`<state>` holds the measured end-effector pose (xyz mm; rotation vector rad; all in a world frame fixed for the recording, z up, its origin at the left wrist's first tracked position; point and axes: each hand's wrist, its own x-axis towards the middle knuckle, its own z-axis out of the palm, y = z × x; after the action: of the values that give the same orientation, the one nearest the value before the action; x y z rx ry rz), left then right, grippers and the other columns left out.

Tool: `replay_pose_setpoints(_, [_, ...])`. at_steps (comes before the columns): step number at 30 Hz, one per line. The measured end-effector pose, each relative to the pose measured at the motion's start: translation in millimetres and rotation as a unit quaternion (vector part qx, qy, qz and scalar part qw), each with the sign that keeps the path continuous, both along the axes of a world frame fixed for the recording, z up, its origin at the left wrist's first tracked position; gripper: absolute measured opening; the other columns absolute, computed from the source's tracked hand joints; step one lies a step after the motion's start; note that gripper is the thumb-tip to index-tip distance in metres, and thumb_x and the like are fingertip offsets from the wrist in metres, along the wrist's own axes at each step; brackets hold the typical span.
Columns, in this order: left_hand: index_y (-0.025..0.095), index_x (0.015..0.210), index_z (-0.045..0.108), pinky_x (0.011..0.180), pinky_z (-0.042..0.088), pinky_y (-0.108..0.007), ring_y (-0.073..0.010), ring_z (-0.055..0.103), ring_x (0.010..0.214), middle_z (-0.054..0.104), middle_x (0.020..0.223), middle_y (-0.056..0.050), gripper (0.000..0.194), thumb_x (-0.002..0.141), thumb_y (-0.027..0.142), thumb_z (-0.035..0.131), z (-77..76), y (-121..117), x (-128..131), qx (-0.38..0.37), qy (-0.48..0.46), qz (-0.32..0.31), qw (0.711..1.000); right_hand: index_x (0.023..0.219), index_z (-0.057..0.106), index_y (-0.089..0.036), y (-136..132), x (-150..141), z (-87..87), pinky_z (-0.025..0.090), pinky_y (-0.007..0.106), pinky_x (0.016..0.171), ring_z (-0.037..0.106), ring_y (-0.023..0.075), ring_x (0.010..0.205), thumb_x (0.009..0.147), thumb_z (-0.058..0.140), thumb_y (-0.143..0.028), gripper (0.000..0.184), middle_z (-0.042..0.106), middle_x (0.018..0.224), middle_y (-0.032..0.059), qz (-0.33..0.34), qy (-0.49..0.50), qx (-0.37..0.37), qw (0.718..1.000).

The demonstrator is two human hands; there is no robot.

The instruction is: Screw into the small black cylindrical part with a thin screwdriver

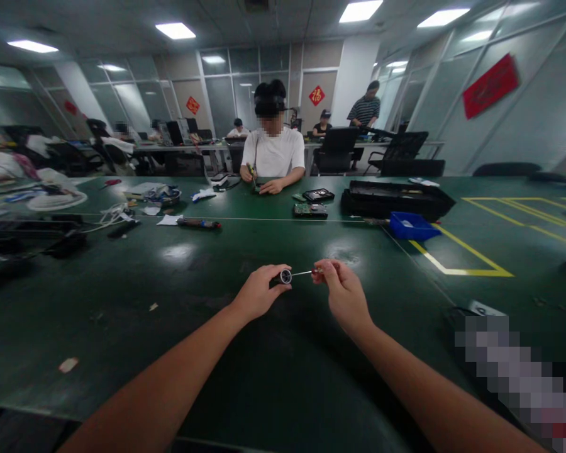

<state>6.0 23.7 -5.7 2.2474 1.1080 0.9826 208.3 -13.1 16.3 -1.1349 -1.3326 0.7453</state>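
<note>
My left hand [260, 290] is closed around a small round part [286, 277] with a light ring and a dark inside, its open face turned towards me. In my right hand [346, 292] I grip a screwdriver [317, 272] by its red handle. Its thin metal shaft points left, and the tip reaches the right edge of the round part; whether it touches I cannot tell. Both hands are above the green table [273, 390].
Across the table a person [274, 154] in a white shirt works on a small item. Circuit boards [310, 210], a black housing [396, 200] and a blue bin [414, 226] lie right of centre. A dark-handled tool [199, 223] and cables [110, 216] lie on the left.
</note>
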Motion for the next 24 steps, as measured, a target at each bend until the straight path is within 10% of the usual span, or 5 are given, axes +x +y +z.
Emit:
replay_pose_setpoints(11, [0.027, 0.122, 0.061, 0.1, 0.04, -0.038, -0.0198, 0.056, 0.111, 0.065, 0.118, -0.002, 0.036, 0.086, 0.025, 0.066, -1.0, 5, 2, 0.055, 0.024, -0.028, 0.998, 0.078, 0.062, -0.02, 20, 13, -14.7, 0.056, 0.034, 0.065, 0.054, 0.0139, 0.055, 0.087, 0.058, -0.039, 0.021, 0.056, 0.063, -0.0006, 0.019, 0.308, -0.16, 0.938])
replay_pose_setpoints(24, [0.027, 0.124, 0.062, 0.098, 0.041, -0.042, -0.0228, 0.056, 0.108, 0.065, 0.117, -0.005, 0.037, 0.087, 0.027, 0.066, -4.0, 5, -2, 0.047, 0.069, -0.011, 0.996, 0.093, 0.061, -0.019, 7, 7, -11.0, 0.05, 0.033, 0.072, 0.063, 0.0173, 0.072, 0.093, 0.05, -0.049, 0.033, 0.066, 0.08, 0.0041, -0.014, -0.024, -0.015, 1.0])
